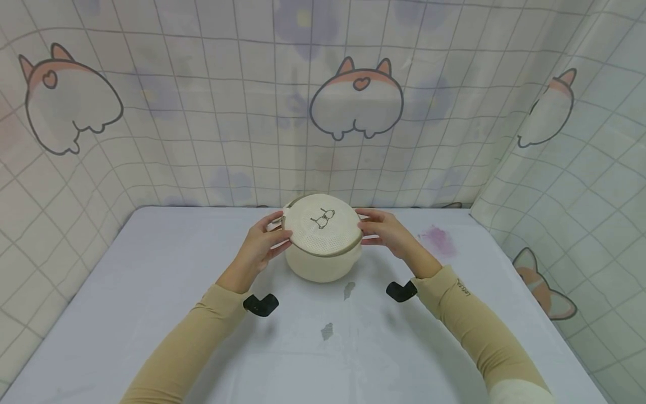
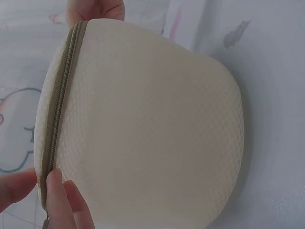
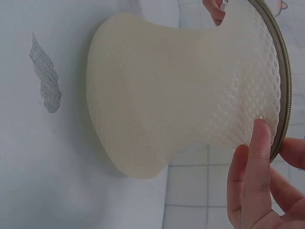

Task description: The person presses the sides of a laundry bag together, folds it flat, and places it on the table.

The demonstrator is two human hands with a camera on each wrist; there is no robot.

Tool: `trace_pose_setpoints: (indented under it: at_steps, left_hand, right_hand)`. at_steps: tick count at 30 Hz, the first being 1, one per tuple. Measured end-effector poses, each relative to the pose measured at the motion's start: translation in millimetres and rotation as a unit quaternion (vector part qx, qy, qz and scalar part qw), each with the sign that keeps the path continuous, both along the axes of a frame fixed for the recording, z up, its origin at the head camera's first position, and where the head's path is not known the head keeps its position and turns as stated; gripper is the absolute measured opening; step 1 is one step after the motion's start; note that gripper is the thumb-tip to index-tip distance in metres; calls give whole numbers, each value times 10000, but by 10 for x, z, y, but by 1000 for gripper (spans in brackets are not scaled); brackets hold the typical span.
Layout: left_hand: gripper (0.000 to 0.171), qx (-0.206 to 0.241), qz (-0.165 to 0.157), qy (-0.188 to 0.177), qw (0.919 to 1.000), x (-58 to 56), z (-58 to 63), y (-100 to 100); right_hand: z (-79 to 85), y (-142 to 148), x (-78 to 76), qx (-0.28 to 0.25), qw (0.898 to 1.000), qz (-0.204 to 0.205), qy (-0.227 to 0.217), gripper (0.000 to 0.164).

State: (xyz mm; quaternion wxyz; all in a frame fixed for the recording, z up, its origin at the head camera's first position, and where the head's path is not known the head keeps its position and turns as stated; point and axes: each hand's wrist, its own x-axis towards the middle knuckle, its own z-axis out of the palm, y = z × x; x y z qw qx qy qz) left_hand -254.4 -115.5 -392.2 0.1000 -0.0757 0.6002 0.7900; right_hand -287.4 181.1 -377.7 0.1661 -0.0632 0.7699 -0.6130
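A round cream mesh laundry bag [image 1: 323,266] stands on the table near its back edge. Its flat top [image 1: 308,227] carries a small printed dog figure and tilts toward the front. Around the upper rim runs an olive-brown zipper [image 2: 61,100], closed along the stretch facing the left wrist camera. My left hand [image 1: 259,244] pinches the rim on the left side, thumb and fingers to either side of the zipper. On the opposite side my right hand [image 1: 386,230] pinches the rim, and its fingers [image 3: 259,157] press into the mesh wall, which dents inward.
The white table [image 1: 151,280] has a pink stain [image 1: 439,241] at right and two small grey patches [image 1: 327,331] in front of the bag. A tiled-pattern curtain [image 1: 227,112] with corgi drawings hangs close behind the table and along its sides.
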Motion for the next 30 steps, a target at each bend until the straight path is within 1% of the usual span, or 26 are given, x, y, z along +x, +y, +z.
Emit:
trace_pose_setpoints:
  at_steps: [8, 15, 23, 30]
  left_hand:
    - [71, 17, 44, -81, 10000, 8, -19, 1]
    - [71, 51, 63, -88, 9999, -3, -73, 3]
    - [71, 8, 64, -75, 10000, 3, -100, 5]
    - [71, 88, 97, -132, 9998, 4, -124, 4]
  right_hand:
    - [-21, -11, 10, 58, 9999, -65, -64, 55]
    - [-38, -19, 20, 80, 9999, -72, -86, 55]
    - [-84, -15, 8, 72, 9999, -25, -105, 55]
    - [-117, -16, -3, 87, 9999, -8, -132, 55]
